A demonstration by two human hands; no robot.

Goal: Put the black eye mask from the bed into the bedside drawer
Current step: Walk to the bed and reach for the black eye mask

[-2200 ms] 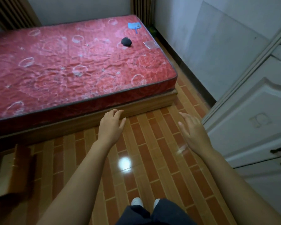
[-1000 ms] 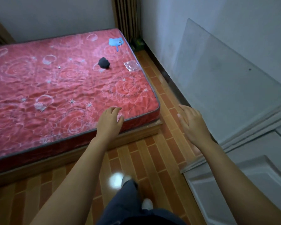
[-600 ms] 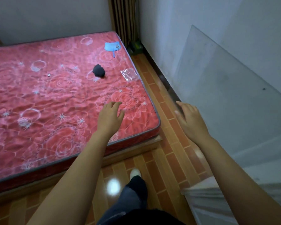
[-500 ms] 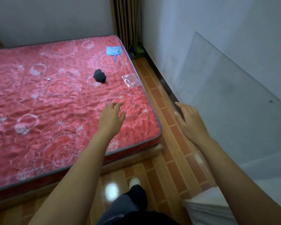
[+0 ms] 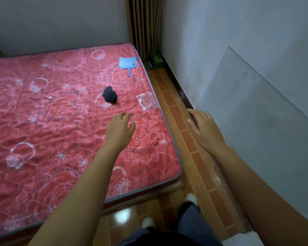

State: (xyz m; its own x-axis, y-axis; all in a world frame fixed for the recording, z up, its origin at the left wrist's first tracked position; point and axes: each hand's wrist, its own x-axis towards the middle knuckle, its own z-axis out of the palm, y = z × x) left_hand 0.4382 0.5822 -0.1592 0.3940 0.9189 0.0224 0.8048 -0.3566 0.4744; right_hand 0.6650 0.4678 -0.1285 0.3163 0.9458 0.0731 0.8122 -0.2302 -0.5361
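The black eye mask (image 5: 110, 95) lies bunched up on the red patterned mattress (image 5: 43, 130), toward its far right side. My left hand (image 5: 120, 130) hovers open over the mattress, a short way nearer than the mask and not touching it. My right hand (image 5: 204, 128) is open over the tiled floor strip to the right of the bed, holding nothing. No bedside drawer is in view.
A blue cat-shaped fan (image 5: 128, 63) lies near the mattress's far right corner. A clear plastic bag (image 5: 146, 101) sits at its right edge. A large glass pane (image 5: 256, 125) leans on the right wall. A curtain (image 5: 143, 23) hangs in the corner. My feet stand on the brick-patterned floor (image 5: 169, 96).
I have walked from the foot of the bed along its right side. The mask is now much closer, and my left hand has moved from above the floor to over the mattress.
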